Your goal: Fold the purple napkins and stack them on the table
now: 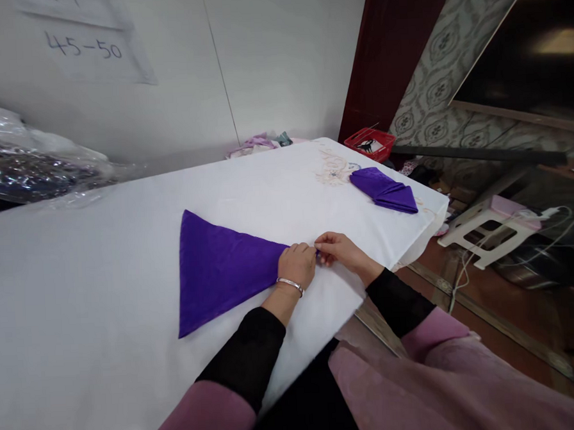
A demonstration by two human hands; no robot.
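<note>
A purple piece of cloth (222, 263) lies on the white-covered table, wide at its left end and narrowing toward my hands. My left hand (297, 266), with a silver bangle at the wrist, is closed over the narrow right end. Just beyond it, my right hand (334, 248) pinches the small tip that sticks out, thumb and forefinger together. Most of that narrow end is hidden under my fingers. Farther off to the right rests a folded purple cloth (384, 190), apart from both hands.
The white tablecloth (102, 282) has embroidery near the far right corner. A red basket (370, 144) stands behind that corner. Plastic-wrapped goods (38, 164) sit at the far left. Right of the table are a plastic stool (494, 223) and a white cable (463, 270).
</note>
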